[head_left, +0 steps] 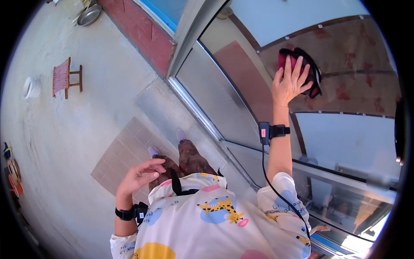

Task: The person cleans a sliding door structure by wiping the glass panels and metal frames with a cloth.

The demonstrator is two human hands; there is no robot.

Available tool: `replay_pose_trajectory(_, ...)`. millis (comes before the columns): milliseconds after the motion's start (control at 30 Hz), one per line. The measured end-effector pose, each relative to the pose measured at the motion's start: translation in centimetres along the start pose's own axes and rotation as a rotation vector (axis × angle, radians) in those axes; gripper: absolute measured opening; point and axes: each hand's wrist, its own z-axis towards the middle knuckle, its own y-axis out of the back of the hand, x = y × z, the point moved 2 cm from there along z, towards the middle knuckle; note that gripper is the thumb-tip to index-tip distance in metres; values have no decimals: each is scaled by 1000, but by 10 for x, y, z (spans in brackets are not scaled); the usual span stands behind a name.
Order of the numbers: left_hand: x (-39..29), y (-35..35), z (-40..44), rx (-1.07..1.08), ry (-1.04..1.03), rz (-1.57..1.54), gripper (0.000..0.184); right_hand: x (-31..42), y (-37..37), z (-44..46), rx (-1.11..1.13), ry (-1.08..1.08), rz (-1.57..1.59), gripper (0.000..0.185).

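Note:
My right hand (290, 83) is raised at the upper right, its fingers spread over a bunched pink-and-black cloth (308, 74) pressed against the window glass (345, 47). The cloth's exact kind is hard to make out, since the palm and fingers cover part of it. At waist height, my left hand (140, 175) hangs in the air in front of my body. Its fingers are loosely curved, the thumb stands apart, and nothing is in it.
A metal-framed door or window panel (215, 86) stands beside me. Behind me on the concrete floor (103, 90) are a small folding stool (64, 78), a white bucket (31, 87) and a metal pan (89, 15). Floor tiles (125, 151) lie near my feet. A black cable (280, 194) runs along my right arm.

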Motion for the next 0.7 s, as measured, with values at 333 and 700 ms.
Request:
replay_pose_trajectory(333, 68, -48, -10, -482, -4, -367, 43, 156, -153, 15, 188, 406, 151, 46)
replay_pose_trajectory(700, 125, -84, -5, -577, 130, -492, 42, 195, -234, -120, 548, 837, 200, 42)
